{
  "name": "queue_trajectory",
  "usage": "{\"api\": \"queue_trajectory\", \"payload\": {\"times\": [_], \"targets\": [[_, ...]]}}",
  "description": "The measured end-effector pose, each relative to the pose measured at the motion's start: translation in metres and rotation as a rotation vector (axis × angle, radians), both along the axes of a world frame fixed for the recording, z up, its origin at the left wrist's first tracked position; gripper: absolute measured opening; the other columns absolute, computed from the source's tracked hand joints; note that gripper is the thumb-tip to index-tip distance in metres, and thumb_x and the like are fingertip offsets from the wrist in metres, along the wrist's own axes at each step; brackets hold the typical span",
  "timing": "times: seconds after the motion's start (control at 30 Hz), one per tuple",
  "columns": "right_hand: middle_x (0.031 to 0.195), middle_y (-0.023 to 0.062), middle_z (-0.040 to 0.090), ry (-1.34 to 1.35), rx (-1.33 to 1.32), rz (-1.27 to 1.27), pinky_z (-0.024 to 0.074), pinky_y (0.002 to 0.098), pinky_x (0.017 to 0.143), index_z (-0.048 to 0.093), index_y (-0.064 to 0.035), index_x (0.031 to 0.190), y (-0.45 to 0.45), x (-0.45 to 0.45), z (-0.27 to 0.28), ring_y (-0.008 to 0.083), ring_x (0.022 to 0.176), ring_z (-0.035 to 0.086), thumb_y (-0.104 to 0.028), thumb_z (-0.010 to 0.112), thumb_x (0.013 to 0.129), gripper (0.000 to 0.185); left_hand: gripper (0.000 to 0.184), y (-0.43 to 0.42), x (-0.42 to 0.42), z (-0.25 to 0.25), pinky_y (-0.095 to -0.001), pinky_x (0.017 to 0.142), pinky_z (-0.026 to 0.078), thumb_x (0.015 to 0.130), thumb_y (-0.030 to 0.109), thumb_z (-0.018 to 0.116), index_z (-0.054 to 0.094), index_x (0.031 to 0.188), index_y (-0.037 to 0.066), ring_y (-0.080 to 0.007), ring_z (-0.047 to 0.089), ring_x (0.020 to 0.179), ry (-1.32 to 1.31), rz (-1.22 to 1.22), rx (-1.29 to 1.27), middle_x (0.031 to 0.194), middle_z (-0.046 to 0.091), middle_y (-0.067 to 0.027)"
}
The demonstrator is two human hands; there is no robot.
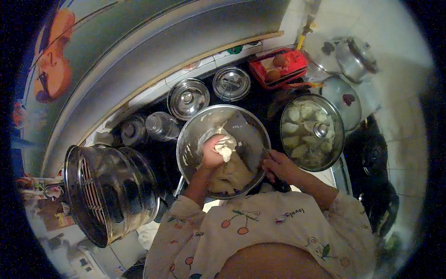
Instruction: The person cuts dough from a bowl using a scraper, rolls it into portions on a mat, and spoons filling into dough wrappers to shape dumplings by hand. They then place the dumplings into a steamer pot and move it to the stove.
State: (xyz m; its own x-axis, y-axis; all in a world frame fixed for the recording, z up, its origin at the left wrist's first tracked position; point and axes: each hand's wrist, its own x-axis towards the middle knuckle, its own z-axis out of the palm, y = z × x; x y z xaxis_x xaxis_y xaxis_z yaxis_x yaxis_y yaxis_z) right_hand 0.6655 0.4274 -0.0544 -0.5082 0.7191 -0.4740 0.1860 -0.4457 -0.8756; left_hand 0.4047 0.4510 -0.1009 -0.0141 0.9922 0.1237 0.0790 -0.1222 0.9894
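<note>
In the head view, a wide metal pot [185, 163] stands in front of my body, with pale smears along its inner wall. My left hand [213, 152] reaches inside it, closed around a lump of soft, sticky dough [226, 147]. More pale dough or batter [232, 176] lies at the bottom of the pot, partly hidden by my forearm. My right hand [277, 166] is closed on the right edge of the pot, close to a dark handle. Its fingertips are partly hidden.
On the right is a pan of pale pieces under a glass lid [335, 139]. Behind stand a red tray with eggs [290, 76] and two shiny lids [188, 99]. Glass jars [161, 126] and a large steel steamer pot [123, 186] are on the left.
</note>
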Motion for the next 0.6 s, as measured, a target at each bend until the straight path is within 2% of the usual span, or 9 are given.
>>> {"api": "queue_trajectory", "payload": {"times": [0.13, 0.17, 0.2, 0.27, 0.33, 0.4, 0.43, 0.5, 0.6], "targets": [[0.067, 0.0017, 0.047, 0.005, 0.024, -0.023, 0.0374, 0.0249, 0.043, 0.046, -0.0073, 0.094, 0.009, -0.033, -0.007, 0.0109, 0.051, 0.043, -0.015, 0.047, 0.089, 0.009, 0.035, 0.000, 0.011, 0.014, -0.0273, 0.075, 0.048, 0.065, 0.008, 0.075, 0.061, 0.096, 0.002, -0.0146, 0.061, 0.082, 0.116, -0.053, -0.012, 0.089, 0.064, -0.0045], [0.068, 0.0019, 0.047, -0.016, 0.124, -0.002, 0.0376, 0.0249, 0.043, 0.047, -0.0071, 0.094, 0.010, -0.038, -0.010, 0.0110, 0.051, 0.044, -0.015, 0.047, 0.089, 0.009, 0.035, -0.002, 0.014, 0.017, -0.0274, 0.075, 0.048, 0.065, 0.008, 0.075, 0.061, 0.096, 0.002, -0.0149, 0.061, 0.082, 0.156, -0.047, -0.031, 0.089, 0.064, -0.0045], [0.068, 0.0021, 0.047, -0.035, 0.221, 0.020, 0.0378, 0.0249, 0.044, 0.047, -0.0068, 0.093, 0.008, -0.043, -0.012, 0.0111, 0.051, 0.044, -0.015, 0.047, 0.090, 0.009, 0.033, -0.003, 0.019, 0.020, -0.0280, 0.075, 0.049, 0.065, 0.006, 0.074, 0.061, 0.095, 0.003, -0.0153, 0.061, 0.082, 0.088, 0.007, 0.170, 0.088, 0.064, -0.0050], [0.068, 0.0025, 0.048, -0.048, 0.238, 0.063, 0.0383, 0.0249, 0.044, 0.048, -0.0062, 0.092, 0.010, -0.045, -0.012, 0.0112, 0.051, 0.045, -0.015, 0.046, 0.090, 0.010, 0.030, -0.007, 0.015, 0.025, -0.0278, 0.074, 0.049, 0.066, 0.005, 0.073, 0.061, 0.094, 0.003, -0.0149, 0.061, 0.081, 0.023, 0.017, 0.119, 0.088, 0.063, -0.0047], [0.069, 0.0028, 0.048, -0.034, 0.068, 0.105, 0.0387, 0.0248, 0.044, 0.048, -0.0056, 0.091, 0.013, -0.043, 0.001, 0.0112, 0.052, 0.045, -0.015, 0.046, 0.090, 0.010, 0.030, -0.008, 0.001, 0.020, -0.0270, 0.073, 0.049, 0.068, 0.002, 0.071, 0.059, 0.096, 0.004, -0.0138, 0.060, 0.080, -0.148, 0.058, 0.034, 0.088, 0.062, -0.0031], [0.069, 0.0028, 0.048, -0.003, 0.021, 0.104, 0.0393, 0.0255, 0.044, 0.047, -0.0055, 0.090, 0.007, -0.033, 0.024, 0.0114, 0.052, 0.045, -0.015, 0.047, 0.090, 0.010, 0.040, -0.007, -0.020, 0.019, -0.0273, 0.077, 0.048, 0.066, 0.001, 0.072, 0.055, 0.102, 0.005, -0.0142, 0.059, 0.085, -0.213, 0.176, -0.018, 0.094, 0.061, -0.0042], [0.069, 0.0028, 0.047, 0.010, -0.002, 0.101, 0.0396, 0.0259, 0.044, 0.047, -0.0054, 0.089, 0.005, -0.028, 0.029, 0.0114, 0.053, 0.045, -0.015, 0.047, 0.090, 0.010, 0.045, -0.010, -0.024, 0.033, -0.0290, 0.080, 0.048, 0.064, 0.002, 0.074, 0.053, 0.104, 0.004, -0.0152, 0.058, 0.089, 0.014, 0.255, 0.034, 0.098, 0.059, -0.0061], [0.071, 0.0085, 0.055, -0.098, 0.020, 0.160, 0.0439, 0.0321, 0.051, 0.050, -0.0034, 0.097, 0.009, -0.024, 0.023, 0.0171, 0.057, 0.051, -0.021, 0.045, 0.091, 0.019, 0.052, -0.009, -0.040, 0.008, -0.0319, 0.085, 0.046, 0.060, 0.005, 0.077, 0.052, 0.106, 0.004, -0.0186, 0.056, 0.095, 0.236, 0.256, 0.141, 0.106, 0.057, -0.0095], [0.074, 0.0128, 0.059, -0.150, 0.040, 0.179, 0.0463, 0.0366, 0.058, 0.051, -0.0023, 0.099, 0.010, -0.028, -0.003, 0.0212, 0.064, 0.056, -0.024, 0.044, 0.091, 0.024, 0.062, -0.012, -0.048, -0.011, -0.0353, 0.090, 0.043, 0.056, 0.009, 0.080, 0.049, 0.109, 0.003, -0.0234, 0.053, 0.103, 0.427, 0.227, 0.081, 0.114, 0.052, -0.0136]]}}
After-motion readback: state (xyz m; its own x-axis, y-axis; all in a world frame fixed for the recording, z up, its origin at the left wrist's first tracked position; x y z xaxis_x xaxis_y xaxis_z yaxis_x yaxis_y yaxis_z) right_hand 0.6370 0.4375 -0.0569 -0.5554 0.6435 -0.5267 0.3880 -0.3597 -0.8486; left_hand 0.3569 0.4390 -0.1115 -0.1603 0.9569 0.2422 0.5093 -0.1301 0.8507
